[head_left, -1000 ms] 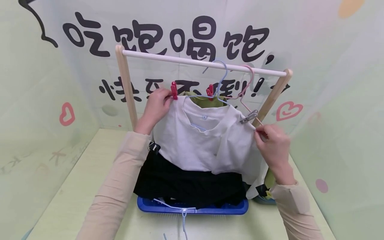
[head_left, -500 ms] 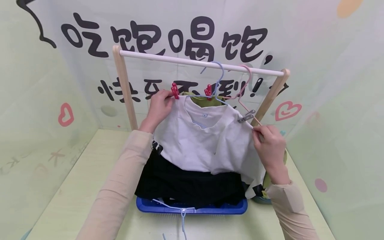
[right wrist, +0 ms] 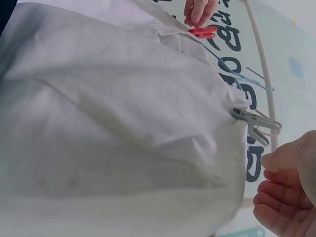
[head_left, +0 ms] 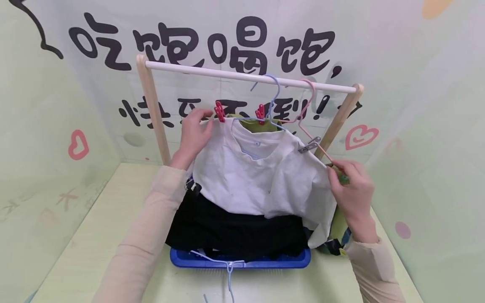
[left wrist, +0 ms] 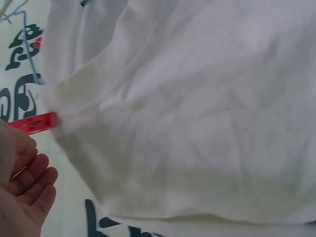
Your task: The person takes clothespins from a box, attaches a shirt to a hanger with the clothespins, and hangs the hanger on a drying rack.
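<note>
A white T-shirt (head_left: 250, 181) hangs from a blue hanger (head_left: 275, 99) on the rack's rail. A red clothespin (head_left: 219, 111) grips its left shoulder, and a grey clothespin (head_left: 309, 145) sits on its right shoulder. My left hand (head_left: 194, 132) is beside the red clothespin, its fingers loosely bent and apart from the cloth in the left wrist view. Beside the right shoulder, my right hand (head_left: 354, 187) has relaxed fingers; the right wrist view shows a gap between it and the shirt. Behind, a green garment (head_left: 261, 125) hangs on a pink hanger (head_left: 307, 101), partly hidden.
The rack has a white rail (head_left: 212, 72) and wooden posts (head_left: 153, 109). Below the shirt, black cloth (head_left: 235, 235) lies over a blue basket (head_left: 242, 264). Another light blue hanger (head_left: 229, 269) rests at its front edge. A second red clothespin (head_left: 259, 113) is farther back.
My left hand has drawn slightly left, away from the red clothespin and shoulder. My right hand has shifted right and its fingers have loosened from the shoulder edge. The view has moved slightly.
</note>
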`<state>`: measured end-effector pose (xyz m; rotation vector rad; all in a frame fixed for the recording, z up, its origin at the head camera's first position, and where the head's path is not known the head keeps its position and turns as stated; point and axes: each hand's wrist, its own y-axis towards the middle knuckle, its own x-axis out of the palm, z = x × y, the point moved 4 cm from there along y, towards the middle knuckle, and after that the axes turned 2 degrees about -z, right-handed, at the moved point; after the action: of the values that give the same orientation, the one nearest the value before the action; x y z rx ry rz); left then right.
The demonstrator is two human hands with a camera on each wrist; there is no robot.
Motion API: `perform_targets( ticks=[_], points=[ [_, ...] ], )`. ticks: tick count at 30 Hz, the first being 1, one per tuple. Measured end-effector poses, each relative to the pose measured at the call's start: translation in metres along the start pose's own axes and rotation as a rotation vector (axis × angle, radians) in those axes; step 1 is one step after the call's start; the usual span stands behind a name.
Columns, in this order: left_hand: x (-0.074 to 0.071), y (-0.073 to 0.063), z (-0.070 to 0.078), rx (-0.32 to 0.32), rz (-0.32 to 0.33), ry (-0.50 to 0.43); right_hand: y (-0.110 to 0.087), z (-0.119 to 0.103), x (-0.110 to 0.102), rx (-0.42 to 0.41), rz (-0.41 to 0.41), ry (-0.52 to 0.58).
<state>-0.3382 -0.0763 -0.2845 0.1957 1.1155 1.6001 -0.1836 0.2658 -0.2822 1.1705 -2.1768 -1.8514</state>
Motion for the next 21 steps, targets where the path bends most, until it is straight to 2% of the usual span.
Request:
perform_targets(
  ticks=[2, 6, 10, 13, 17, 21],
  points=[
    [-0.008, -0.005, 0.003, 0.023, -0.009, 0.005, -0.004, 0.002, -0.008, -0.006, 0.024, -0.006],
    [-0.024, -0.025, 0.008, 0.038, -0.125, 0.022, -0.018, 0.016, -0.023, 0.016, 0.084, -0.021],
    [-0.04, -0.057, 0.009, 0.053, -0.241, 0.037, -0.033, 0.038, -0.038, 0.1, 0.159, -0.039],
    [-0.05, -0.085, 0.007, 0.051, -0.281, 0.058, -0.043, 0.053, -0.047, 0.195, 0.183, -0.069],
    [-0.061, -0.124, 0.002, 0.071, -0.291, 0.095, -0.055, 0.068, -0.054, 0.339, 0.129, -0.123],
    [-0.069, -0.162, 0.0, 0.113, -0.29, 0.12, -0.068, 0.089, -0.048, 0.479, -0.022, -0.125]
  ],
)
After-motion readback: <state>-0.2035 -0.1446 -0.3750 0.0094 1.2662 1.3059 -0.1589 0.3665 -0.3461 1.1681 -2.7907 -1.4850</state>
